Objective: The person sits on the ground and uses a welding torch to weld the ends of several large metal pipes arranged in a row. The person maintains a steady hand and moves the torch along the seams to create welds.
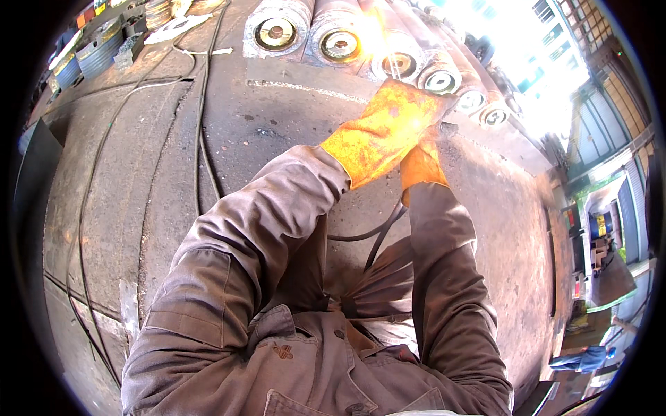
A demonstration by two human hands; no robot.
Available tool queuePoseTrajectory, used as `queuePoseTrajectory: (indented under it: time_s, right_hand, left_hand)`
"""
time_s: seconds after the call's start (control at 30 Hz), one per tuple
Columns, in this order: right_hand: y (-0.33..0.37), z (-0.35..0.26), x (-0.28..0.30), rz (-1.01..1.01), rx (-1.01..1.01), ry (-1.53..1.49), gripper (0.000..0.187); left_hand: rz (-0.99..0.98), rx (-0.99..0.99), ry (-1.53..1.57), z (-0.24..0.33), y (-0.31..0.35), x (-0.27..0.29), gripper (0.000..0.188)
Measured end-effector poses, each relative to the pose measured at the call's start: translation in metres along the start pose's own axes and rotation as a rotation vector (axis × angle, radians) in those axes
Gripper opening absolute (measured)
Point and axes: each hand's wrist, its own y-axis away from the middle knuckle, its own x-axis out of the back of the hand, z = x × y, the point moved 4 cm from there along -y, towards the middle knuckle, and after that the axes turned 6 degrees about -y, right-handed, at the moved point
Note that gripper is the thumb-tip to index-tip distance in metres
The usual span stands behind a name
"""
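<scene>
My left hand (pixel 386 128), in a stained orange work glove, is closed around a cutting torch (pixel 395 67) whose thin tubes stick out past the glove. Behind and below it, my right hand (pixel 424 165) in a matching glove grips the torch's rear end; its fingers are largely hidden. Dark hoses (pixel 388 223) run down from that glove between my legs. Beyond the tubes, a bright orange glow (pixel 376 31) flares over the end of a rusty steel roller (pixel 400 64). Glare hides the torch tip.
More rollers lie side by side, including one roller (pixel 276 32) at the left. Long cables (pixel 202 132) cross the steel floor. Metal drums (pixel 101 52) stand at the far left. A person in blue (pixel 586 359) is at the far right.
</scene>
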Motion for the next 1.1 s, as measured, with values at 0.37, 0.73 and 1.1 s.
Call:
queuePoseTrajectory:
  time_s: [0.37, 0.73, 1.1]
  right_hand:
    - [0.026, -0.023, 0.033, -0.001, -0.068, -0.012, 0.059]
    - [0.038, -0.033, 0.028, -0.032, -0.202, -0.092, 0.061]
    - [0.049, -0.023, 0.030, -0.023, -0.269, -0.201, 0.059]
  left_hand:
    - [0.001, -0.014, 0.021, 0.010, -0.005, -0.001, 0.058]
    - [-0.012, 0.000, 0.010, 0.002, 0.000, -0.003, 0.057]
    - [-0.021, -0.013, 0.016, 0.008, -0.003, -0.004, 0.057]
